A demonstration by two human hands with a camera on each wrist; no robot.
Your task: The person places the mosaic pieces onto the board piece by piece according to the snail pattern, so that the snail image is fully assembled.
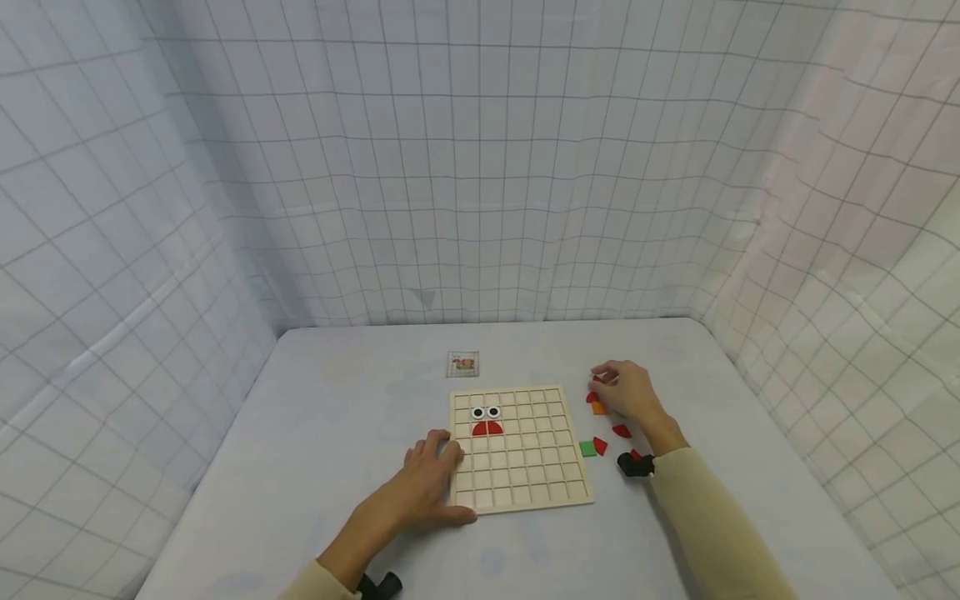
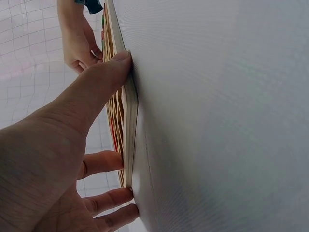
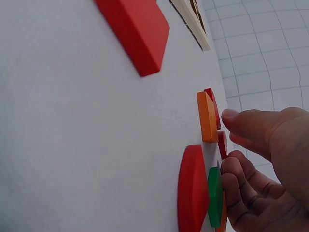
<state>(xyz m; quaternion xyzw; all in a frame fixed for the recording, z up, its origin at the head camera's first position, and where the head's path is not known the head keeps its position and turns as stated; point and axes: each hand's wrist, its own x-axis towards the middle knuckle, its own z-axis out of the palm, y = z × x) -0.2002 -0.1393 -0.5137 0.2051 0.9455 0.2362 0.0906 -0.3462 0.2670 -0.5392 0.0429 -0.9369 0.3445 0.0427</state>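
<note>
A pale wooden grid board (image 1: 517, 479) lies on the table. On its upper left squares sit two eye pieces (image 1: 486, 412) above two red quarter-round pieces (image 1: 487, 428). My left hand (image 1: 427, 483) holds the board's near left corner, thumb (image 2: 108, 72) against the front edge and fingers along the left edge. Beyond the board's right side, my right hand (image 1: 628, 392) hovers low over loose pieces, thumb and fingers apart. A small red piece (image 3: 222, 144) shows between them. Close by lie an orange piece (image 3: 206, 117), a green piece (image 3: 215, 195) and a larger-looking red piece (image 3: 192, 188).
A small picture card (image 1: 462, 364) lies behind the board. Right of the board are a green square (image 1: 587, 449) and several red pieces, one of them a red piece (image 1: 622, 431) under the right wrist. Gridded white curtains (image 1: 495, 208) enclose the table's back and sides.
</note>
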